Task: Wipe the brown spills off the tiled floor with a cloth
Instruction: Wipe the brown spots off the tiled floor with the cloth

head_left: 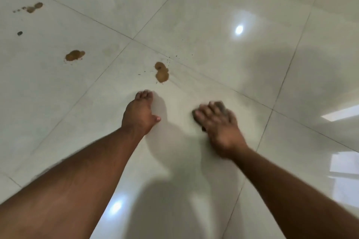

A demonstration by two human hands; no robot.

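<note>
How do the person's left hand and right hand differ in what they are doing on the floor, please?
The right hand presses flat on a dark cloth, fingers spread; the left hand holds nothing and props on its fingertips on the bare tiled floor. The left hand lies nearer the closest brown spill; the right hand is blurred, the left sharp. Both rest on the same tile.

Small dark pebble-like object (19, 33) far left; bright lamp reflection (239, 29) upper right.

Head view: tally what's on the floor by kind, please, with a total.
Brown spills: 3
Dark speck: 1
Cloth: 1, under the right hand
Hands: 2, left hand on the tile
Total: 7
</note>
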